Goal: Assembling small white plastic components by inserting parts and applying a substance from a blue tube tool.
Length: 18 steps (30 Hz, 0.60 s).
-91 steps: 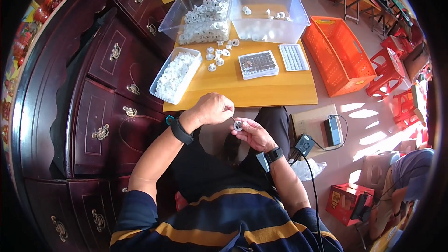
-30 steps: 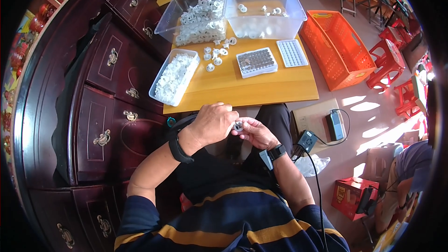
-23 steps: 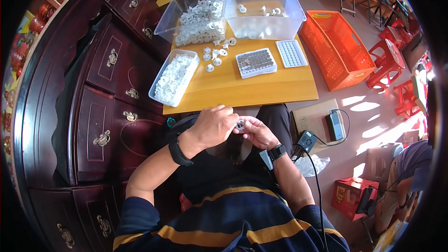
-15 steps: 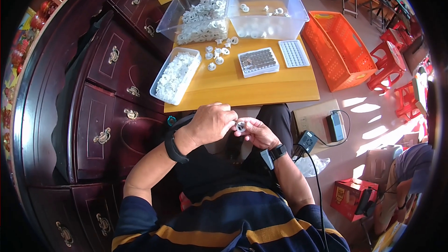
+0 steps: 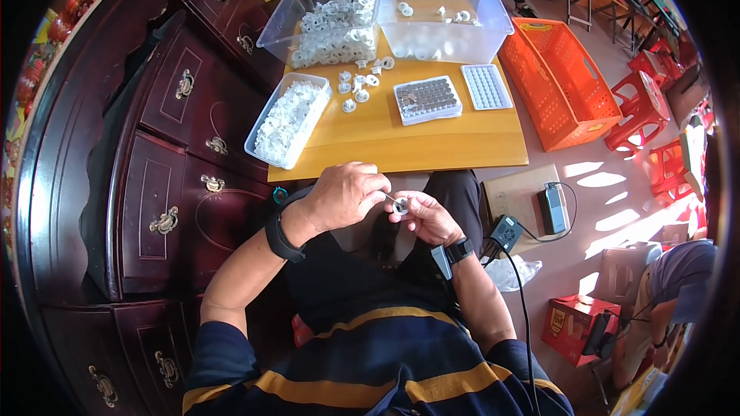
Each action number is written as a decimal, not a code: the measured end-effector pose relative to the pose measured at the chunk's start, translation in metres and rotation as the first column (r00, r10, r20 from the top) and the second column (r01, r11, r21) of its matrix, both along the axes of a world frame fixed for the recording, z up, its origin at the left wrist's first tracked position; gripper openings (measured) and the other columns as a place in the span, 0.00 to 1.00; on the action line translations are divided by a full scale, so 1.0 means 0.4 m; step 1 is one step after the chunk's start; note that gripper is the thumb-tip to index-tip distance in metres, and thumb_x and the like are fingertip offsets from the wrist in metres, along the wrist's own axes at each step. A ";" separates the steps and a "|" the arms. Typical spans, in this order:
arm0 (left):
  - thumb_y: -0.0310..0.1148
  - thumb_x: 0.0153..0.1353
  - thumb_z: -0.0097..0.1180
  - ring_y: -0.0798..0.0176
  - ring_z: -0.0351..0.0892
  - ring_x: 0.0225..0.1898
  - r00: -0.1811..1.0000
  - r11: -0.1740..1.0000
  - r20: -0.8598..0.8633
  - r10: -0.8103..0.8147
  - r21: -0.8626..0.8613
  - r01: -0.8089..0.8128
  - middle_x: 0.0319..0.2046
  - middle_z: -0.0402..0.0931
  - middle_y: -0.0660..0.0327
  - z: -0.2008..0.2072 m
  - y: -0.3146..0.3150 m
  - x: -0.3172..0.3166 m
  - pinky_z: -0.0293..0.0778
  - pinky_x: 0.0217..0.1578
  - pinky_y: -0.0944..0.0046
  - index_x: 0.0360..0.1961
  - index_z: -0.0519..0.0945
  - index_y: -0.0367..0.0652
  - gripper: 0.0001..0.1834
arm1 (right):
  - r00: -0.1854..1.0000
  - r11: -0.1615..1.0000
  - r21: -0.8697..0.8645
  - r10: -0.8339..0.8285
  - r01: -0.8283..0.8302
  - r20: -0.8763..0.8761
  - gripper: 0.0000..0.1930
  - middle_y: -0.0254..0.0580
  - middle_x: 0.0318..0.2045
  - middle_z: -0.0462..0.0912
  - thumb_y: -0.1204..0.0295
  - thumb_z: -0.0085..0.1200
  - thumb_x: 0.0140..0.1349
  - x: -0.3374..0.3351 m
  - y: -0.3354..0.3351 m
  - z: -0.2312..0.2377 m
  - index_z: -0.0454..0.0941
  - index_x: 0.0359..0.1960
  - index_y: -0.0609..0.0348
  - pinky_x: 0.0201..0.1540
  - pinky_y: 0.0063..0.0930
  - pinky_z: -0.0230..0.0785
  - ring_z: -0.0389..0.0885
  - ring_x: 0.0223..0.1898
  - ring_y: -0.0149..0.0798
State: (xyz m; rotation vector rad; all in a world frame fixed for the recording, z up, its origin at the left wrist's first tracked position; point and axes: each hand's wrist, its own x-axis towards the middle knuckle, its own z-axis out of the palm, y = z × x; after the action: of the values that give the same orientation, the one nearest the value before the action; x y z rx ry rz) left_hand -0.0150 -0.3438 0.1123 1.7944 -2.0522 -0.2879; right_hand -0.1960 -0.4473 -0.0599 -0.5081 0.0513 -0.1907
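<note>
Yellow table [image 5: 432, 142], dark wooden drawers [image 5: 162, 154], orange crate [image 5: 559, 81]

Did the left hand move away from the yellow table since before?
Yes. The left hand slid back from the yellow table's near edge toward the lap, meeting the right hand.

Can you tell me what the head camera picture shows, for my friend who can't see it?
A seated person's left hand and right hand pinch a small white round part together over their lap. Ahead, a yellow table holds clear bins and trays of white pieces, with an orange crate beside it.
</note>
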 end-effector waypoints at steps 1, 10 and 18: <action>0.31 0.56 0.61 0.53 0.79 0.32 1.000 1.000 0.004 -0.005 -0.009 0.005 0.26 0.78 0.59 0.000 0.001 0.001 0.74 0.34 0.57 0.30 0.83 0.44 0.03 | 1.000 1.000 0.000 0.002 -0.002 0.000 0.21 0.48 0.49 0.82 0.65 0.50 0.70 0.001 0.001 0.001 0.70 0.60 0.64 0.35 0.14 0.74 0.83 0.48 0.36; 0.31 0.54 0.62 0.56 0.78 0.32 0.969 0.998 0.246 -0.013 -0.049 0.026 0.26 0.75 0.60 0.042 0.020 -0.053 0.74 0.32 0.58 0.33 0.80 0.44 0.06 | 1.000 1.000 0.004 -0.027 0.027 -0.005 0.21 0.48 0.52 0.80 0.65 0.50 0.70 0.002 0.001 0.012 0.70 0.60 0.64 0.34 0.13 0.74 0.83 0.49 0.36; 0.26 0.55 0.61 0.56 0.79 0.26 0.973 0.976 -0.121 0.196 -0.073 -0.206 0.26 0.79 0.57 0.077 0.044 0.003 0.74 0.29 0.62 0.35 0.82 0.39 0.06 | 0.999 0.989 0.142 -0.032 0.033 -0.003 0.18 0.53 0.52 0.79 0.70 0.46 0.72 0.001 -0.006 0.014 0.68 0.61 0.63 0.42 0.21 0.80 0.83 0.50 0.41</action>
State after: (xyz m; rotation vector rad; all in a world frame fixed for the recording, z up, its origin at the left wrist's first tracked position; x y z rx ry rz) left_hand -0.0138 -0.3263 0.1429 1.8707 -1.7628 -0.2337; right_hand -0.1956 -0.4499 -0.0543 -0.3652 0.0738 -0.2171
